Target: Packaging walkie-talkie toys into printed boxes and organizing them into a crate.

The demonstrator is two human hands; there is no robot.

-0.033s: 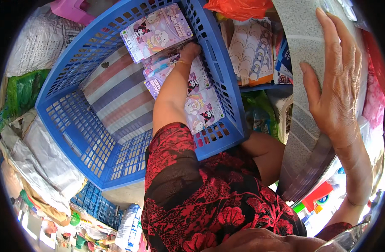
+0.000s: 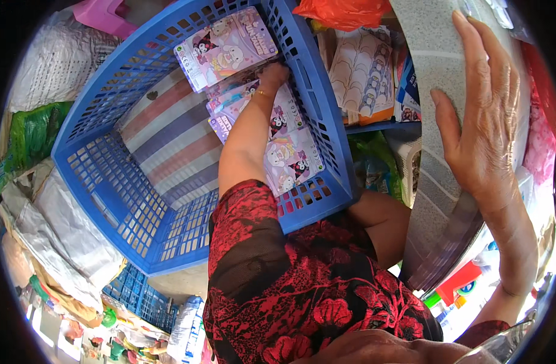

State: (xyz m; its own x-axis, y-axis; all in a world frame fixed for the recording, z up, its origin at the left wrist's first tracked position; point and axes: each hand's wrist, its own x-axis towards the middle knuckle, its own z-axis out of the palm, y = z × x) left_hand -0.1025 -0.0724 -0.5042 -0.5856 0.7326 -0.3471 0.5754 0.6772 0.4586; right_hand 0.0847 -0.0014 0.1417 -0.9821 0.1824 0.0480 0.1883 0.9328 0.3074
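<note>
Left hand [image 2: 273,76] deep in the blue basket [image 2: 108,182], fingers curled onto the top of a leaning row of pink cartoon card packs [image 2: 278,130]; closed or merely resting on them, cannot tell, since the fingertips sit hidden behind the packs. One more pack [image 2: 224,45] propped flat against the far wall of the basket, just above the hand. Striped cloth [image 2: 162,145] lining the basket floor, bare to the left of the packs.

Right hand [image 2: 487,121] spread open, palm pressed flat against a thick grey speckled stack of sheets [image 2: 435,79] held upright at the right, well apart from the basket.

Best handled by squaring the packs against the right wall of the basket, edges aligned, so none slide down onto the cloth. Worth keeping the wrist low and the fingers across several packs at once, as glossy wrappers probably slip. Probably wise to keep steady pressure on the grey stack: tall, leaning, likely to fan out or topple if released. Orange bag [image 2: 344,11] and sheets of stickers [image 2: 363,76] crowded beyond the rim, so little room for elbows.
</note>
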